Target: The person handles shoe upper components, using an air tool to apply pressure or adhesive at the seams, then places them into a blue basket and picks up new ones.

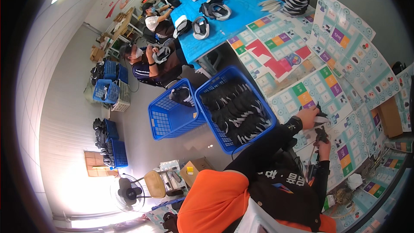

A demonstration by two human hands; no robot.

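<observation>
My left hand [307, 117] is closed on a small black-and-white piece [320, 120] that looks like part of a shoe upper, just over the paper-covered table. Close beside it, my right hand [323, 147] is curled, with something dark [321, 133] at its fingertips. I cannot make out what that dark thing is. The table under both hands is covered with printed sheets [297, 88] in pale blue with coloured blocks. To the left of my left arm stands a blue basket [202, 103] packed with rows of similar black-and-white pieces [235, 108].
Another blue basket [168, 123] stands on the floor, with a few pieces inside. A blue-covered table [237, 0] with black-and-white items is at the back, where several people sit working. A fan [128, 192], a chair [154, 184] and a cardboard box [195, 170] stand at the lower left.
</observation>
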